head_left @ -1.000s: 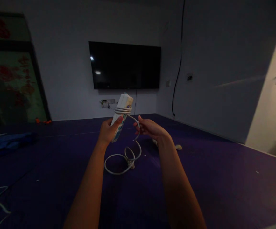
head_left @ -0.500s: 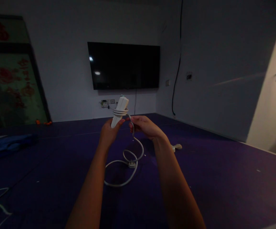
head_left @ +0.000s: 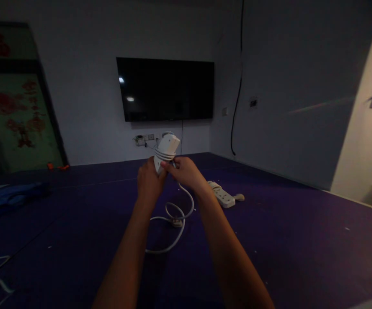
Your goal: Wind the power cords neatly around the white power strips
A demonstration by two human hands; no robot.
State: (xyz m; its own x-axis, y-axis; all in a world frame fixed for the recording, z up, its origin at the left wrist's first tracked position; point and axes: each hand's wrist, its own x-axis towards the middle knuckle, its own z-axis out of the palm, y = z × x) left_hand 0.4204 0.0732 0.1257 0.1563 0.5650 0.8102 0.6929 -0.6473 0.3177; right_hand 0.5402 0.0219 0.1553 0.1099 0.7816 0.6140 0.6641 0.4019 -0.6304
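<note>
Power strip (head_left: 172, 144) is being held above the purple floor (head_left: 301, 240), in view before the floor's far edge, its body tilted and its upper end leaning right. Judging by its form, its white housing is probably offering a light to moderate load, a stiff body and a smooth, slightly slippery surface; its cord (head_left: 189, 201) is probably behaving as a springy, flexible line that is resisting tight bends. Suitable holding points are lying on the bare housing below the wraps, for support, and on the cord directly beside the wraps, for tension. Relative to the fingers, the lower housing is sitting inside the grasp of the left hand (head_left: 150, 178), and several turns of cord are encircling the housing just above. The right hand (head_left: 187, 171) is meeting the left at the housing's lower right side; its fingers are pinching the cord narrowly below the wraps, though the exact contact is partly hidden. Below that hand, the cord is hanging down and forming loops on the floor, with its plug (head_left: 176, 223) resting beside them. A second power strip (head_left: 222, 196) is lying toward the floor's right edge, just beyond the right forearm.
</note>
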